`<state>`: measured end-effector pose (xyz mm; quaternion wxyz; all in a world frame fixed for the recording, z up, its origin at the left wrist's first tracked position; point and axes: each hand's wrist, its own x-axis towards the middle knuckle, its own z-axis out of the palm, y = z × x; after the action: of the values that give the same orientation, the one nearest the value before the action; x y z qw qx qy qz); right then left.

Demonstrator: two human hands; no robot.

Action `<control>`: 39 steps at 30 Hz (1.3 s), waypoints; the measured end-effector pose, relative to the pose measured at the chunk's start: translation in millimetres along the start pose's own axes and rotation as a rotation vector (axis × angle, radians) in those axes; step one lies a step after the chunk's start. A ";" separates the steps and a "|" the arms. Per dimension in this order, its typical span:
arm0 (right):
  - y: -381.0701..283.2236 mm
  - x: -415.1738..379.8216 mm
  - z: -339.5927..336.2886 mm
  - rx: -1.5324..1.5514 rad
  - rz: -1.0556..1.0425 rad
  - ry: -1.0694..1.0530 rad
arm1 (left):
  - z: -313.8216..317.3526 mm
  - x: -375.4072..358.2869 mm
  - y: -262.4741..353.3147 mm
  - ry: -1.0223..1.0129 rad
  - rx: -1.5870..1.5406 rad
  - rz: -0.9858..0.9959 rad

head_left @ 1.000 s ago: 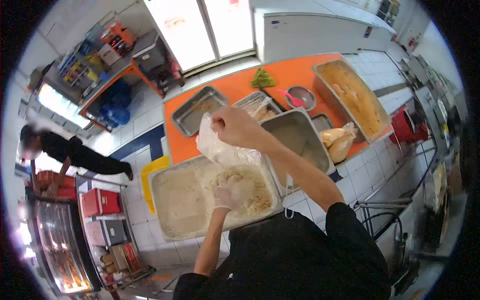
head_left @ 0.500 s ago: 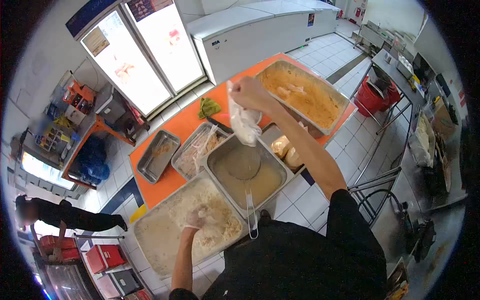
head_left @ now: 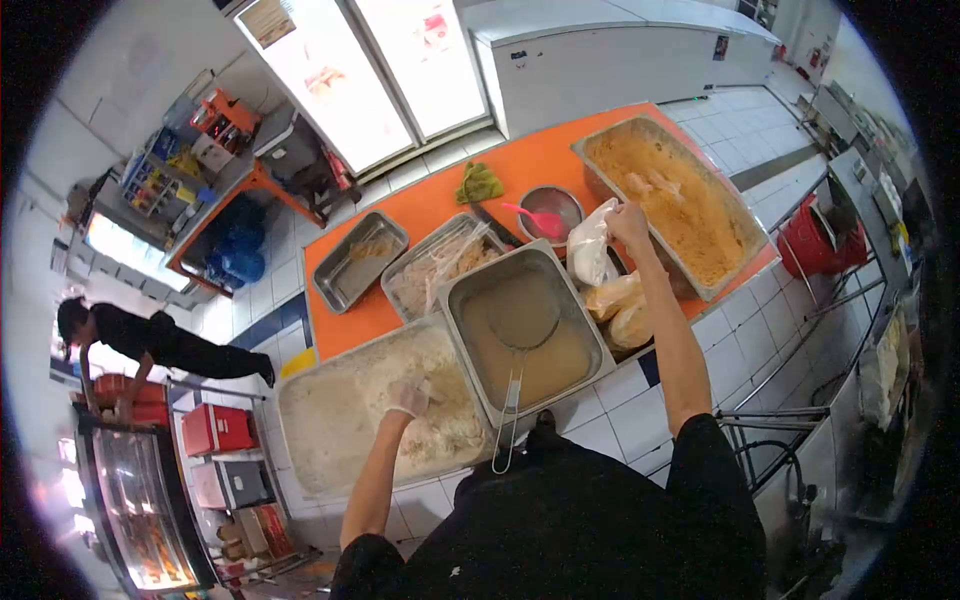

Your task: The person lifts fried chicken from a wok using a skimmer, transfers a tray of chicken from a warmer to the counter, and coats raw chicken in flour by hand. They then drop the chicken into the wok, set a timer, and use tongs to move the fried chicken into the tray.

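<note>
My right hand (head_left: 630, 226) is closed on the top of a clear plastic bag (head_left: 592, 246) with white contents. The bag hangs over a metal container of bagged yellowish stuff (head_left: 615, 310), beside the crumb-filled pan. My left hand (head_left: 408, 397), in a thin clear glove, is down in a wide tray (head_left: 330, 400) of pale flour; its fingertips are partly hidden there. Between my hands stands a deep metal pan (head_left: 470, 375) of cloudy liquid, with a round wire strainer (head_left: 523, 320) in it, handle toward me.
An orange table (head_left: 450, 178) holds a pan of orange-brown crumbs (head_left: 700, 225), a bowl with a pink scoop (head_left: 545, 222), a green cloth (head_left: 478, 183), a tray of raw meat (head_left: 425, 280) and a small metal tray (head_left: 345, 280). A person (head_left: 150, 335) bends at the left.
My right hand has moved the bag down and to the right, off the pan's back edge. The pink scoop's bowl now shows fully. My left hand stays in the flour; the view has shifted.
</note>
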<state>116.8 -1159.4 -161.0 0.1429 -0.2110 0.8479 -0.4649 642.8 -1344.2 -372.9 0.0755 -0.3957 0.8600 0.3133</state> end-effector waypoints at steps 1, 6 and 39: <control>15.1 5.2 2.9 0.023 0.059 0.018 | -22.9 -13.0 19.7 -0.110 -0.066 -0.072; 10.7 -33.3 -8.3 0.194 0.191 0.100 | -71.3 -88.7 152.1 -0.455 0.673 0.396; 9.3 -164.0 -20.5 0.177 -0.082 0.441 | 30.6 -63.0 30.4 -0.125 0.163 0.328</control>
<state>248.4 -1059.5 -150.4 -0.0469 -0.1254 0.8052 -0.5776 659.6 -1271.0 -358.8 0.1084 -0.2226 0.9292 0.2745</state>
